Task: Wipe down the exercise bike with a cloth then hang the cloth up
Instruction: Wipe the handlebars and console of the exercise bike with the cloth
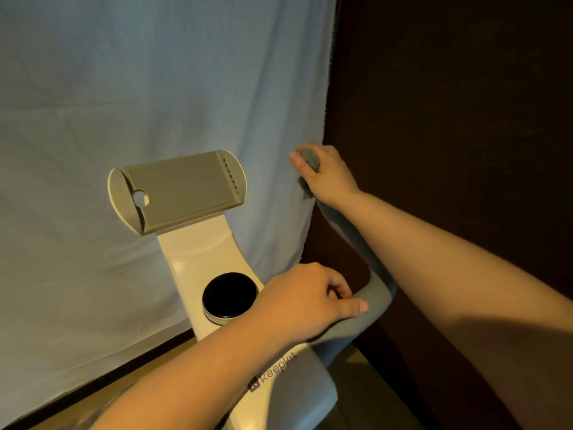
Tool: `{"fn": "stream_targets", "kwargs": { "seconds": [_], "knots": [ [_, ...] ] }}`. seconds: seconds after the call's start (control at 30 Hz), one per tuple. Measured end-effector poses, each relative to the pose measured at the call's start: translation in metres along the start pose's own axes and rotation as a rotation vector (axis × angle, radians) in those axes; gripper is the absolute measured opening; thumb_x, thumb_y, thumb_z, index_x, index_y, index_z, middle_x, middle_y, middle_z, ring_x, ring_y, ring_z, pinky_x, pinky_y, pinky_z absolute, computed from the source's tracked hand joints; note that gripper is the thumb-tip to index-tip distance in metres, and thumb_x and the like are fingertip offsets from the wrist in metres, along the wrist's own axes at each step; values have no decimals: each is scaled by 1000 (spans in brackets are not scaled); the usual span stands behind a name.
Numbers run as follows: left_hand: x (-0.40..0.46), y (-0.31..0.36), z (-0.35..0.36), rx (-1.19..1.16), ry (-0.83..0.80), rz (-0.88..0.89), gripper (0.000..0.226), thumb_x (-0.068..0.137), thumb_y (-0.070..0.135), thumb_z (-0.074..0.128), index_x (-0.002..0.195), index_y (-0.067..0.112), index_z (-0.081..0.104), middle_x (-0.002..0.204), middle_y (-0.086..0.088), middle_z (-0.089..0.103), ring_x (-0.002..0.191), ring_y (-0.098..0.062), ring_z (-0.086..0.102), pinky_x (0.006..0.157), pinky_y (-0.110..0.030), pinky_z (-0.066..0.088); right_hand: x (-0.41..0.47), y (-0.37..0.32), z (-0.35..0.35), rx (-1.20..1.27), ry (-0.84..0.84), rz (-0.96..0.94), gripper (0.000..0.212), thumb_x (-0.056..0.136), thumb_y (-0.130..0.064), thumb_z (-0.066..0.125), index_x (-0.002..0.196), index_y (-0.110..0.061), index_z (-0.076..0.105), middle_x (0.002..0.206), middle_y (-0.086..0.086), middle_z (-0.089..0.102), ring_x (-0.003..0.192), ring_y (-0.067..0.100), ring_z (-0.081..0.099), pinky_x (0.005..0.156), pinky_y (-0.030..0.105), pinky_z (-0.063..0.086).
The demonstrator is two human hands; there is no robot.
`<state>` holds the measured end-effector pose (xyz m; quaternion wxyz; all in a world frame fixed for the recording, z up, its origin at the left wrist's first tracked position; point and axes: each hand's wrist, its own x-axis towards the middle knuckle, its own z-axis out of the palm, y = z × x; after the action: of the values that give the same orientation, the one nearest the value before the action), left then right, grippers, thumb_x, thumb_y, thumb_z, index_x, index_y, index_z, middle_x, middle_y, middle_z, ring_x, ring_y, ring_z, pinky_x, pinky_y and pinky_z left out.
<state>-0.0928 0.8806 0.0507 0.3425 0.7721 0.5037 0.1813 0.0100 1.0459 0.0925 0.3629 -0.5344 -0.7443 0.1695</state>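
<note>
knob [229, 294] below holder [177, 191], sheet [124, 88] behind

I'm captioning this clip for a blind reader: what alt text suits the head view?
Both hands grip the grey handlebar of a white exercise bike: the right hand near its tip, the left hand at its bend. A pale sheet hangs behind.

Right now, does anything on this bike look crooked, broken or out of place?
Nothing looks damaged. The grey tablet holder sits tilted in this wide-angle view, possibly only lens distortion. Both hands grip the grey foam handlebar: right hand at its tip, left hand lower.
</note>
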Motion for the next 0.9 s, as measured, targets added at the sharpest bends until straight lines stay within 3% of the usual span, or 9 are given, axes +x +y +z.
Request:
{"fn": "stream_targets", "kwargs": {
  "seconds": [0.1,0.17,0.23,0.33,0.47,0.57,0.63,0.73,0.9],
  "knots": [
    [-1,1,0,6,-1,6,31,79,62,64,91,34,70,71,10,62,65,-6,56,63,-30,45,-24,17,-1,-1,-53,-38,49,94,-60,41,138,-38,44,154,-3,22,132,19,38,97,25,33],
    [-1,2,-1,25,0,12,32,80,62,63,90,33,69,71,10,62,66,-6,57,63,-29,46,-27,20,-8,-11,-122,-18,55,94,-63,34,144,-40,36,158,-6,13,135,18,34,100,27,31],
    [0,2,-2,20,-11,7,32,80,62,63,90,33,69,73,9,64,70,-7,60,67,-32,49,-13,15,-10,-73,-121,16,54,96,-61,32,146,-38,34,155,-3,20,126,20,42,92,27,36],
    [0,1,-2,1,-19,5,32,79,63,63,91,33,69,73,9,65,69,-7,61,68,-35,51,9,9,2,-181,-36,-4,49,95,-54,48,138,-34,42,138,5,40,114,23,52,81,27,40],
    [1,0,0,7,-10,3,31,80,62,64,92,33,69,68,12,59,61,-2,52,60,-27,42,-6,19,10,-64,75,11,58,93,-50,55,145,-36,33,144,3,36,120,23,49,87,29,41],
    [2,-1,0,16,-7,10,30,79,61,64,91,33,69,68,12,60,63,-3,54,60,-26,42,-13,22,6,-161,8,-21,63,93,-48,55,148,-34,26,146,6,34,122,26,48,89,34,42],
    [3,-2,0,19,-8,13,31,79,62,64,90,34,69,69,12,61,66,-3,57,62,-28,44,7,14,-3,-216,-65,31,51,93,-53,52,136,-27,42,129,6,50,113,26,54,83,31,42],
    [3,-2,1,18,4,2,31,78,62,64,91,34,69,71,11,62,70,-6,60,65,-29,46,33,-4,-14,-61,-132,216,44,96,-56,43,113,-19,60,112,3,61,102,21,58,78,26,39],
    [2,-1,1,10,-4,3,30,79,60,65,91,32,69,74,6,66,65,-4,57,61,-29,44,-5,9,16,-173,139,116,46,95,-54,47,131,-25,45,123,7,53,102,26,56,75,32,41]
  ]
}}
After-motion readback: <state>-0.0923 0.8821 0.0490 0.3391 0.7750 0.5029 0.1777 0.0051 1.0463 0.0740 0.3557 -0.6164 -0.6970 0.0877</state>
